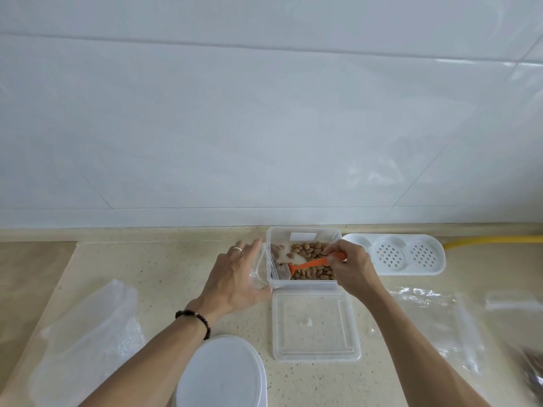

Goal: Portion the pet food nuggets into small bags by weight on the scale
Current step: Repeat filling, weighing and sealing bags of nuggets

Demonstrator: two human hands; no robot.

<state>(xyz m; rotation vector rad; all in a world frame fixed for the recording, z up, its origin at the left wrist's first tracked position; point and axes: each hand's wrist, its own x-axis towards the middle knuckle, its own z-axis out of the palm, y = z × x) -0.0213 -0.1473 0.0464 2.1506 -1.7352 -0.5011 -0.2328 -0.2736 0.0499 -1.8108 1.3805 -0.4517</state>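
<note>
A clear plastic tub (304,232) stands by the wall with brown pet food nuggets (314,248) in it. My right hand (351,267) pinches the handle of an orange scoop (311,263), whose bowl end lies low at the tub's left side. My left hand (235,279) holds a small clear bag (260,270) against the tub's left wall, its mouth hooked over the rim. A few nuggets show through the bag. The white round scale (223,374) sits at the front edge between my forearms.
The tub's clear lid (316,327) lies just in front of it. A white perforated tray (395,254) stands to the right by the wall. Clear bags lie at the left (88,333) and right (435,318). A yellow strip (493,240) runs along the back right.
</note>
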